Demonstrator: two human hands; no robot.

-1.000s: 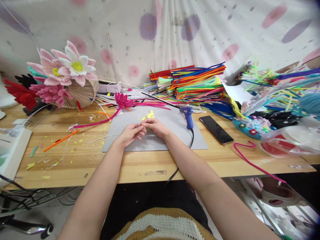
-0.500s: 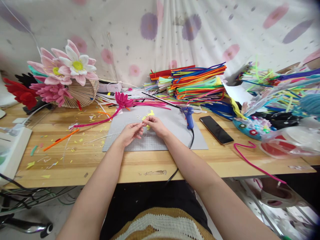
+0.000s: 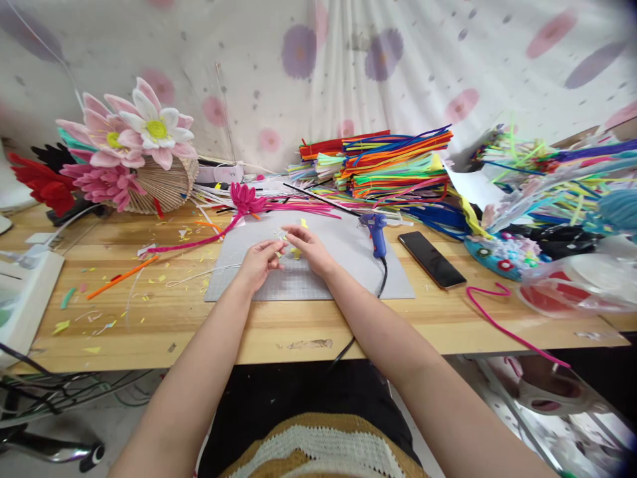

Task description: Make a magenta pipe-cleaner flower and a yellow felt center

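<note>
Over the grey cutting mat (image 3: 348,265), my left hand (image 3: 261,264) is closed in a pinch, with a thin pale strand looping faintly below its fingertips. Right beside it, my right hand (image 3: 309,249) has its thumb and fingers drawn together at the tips; what lies between them is too small to make out. Yellow scraps (image 3: 303,224) lie on the mat behind the fingers, partly hidden. Some thin white bits show near the right fingertips. A white stem (image 3: 204,272) runs from the left toward my left wrist.
A blue glue gun (image 3: 377,234) rests on the mat's right side, with a phone (image 3: 432,259) beyond it. A magenta pipe-cleaner flower (image 3: 246,199) lies behind. Pipe-cleaner bundles (image 3: 393,162) fill the back. Fuzzy flowers (image 3: 154,129) stand at left; an orange pipe cleaner (image 3: 122,277) lies nearby.
My fingertips have moved slightly apart. The left fingers have curled in more, and the right fingertips have shifted a little up and left.
</note>
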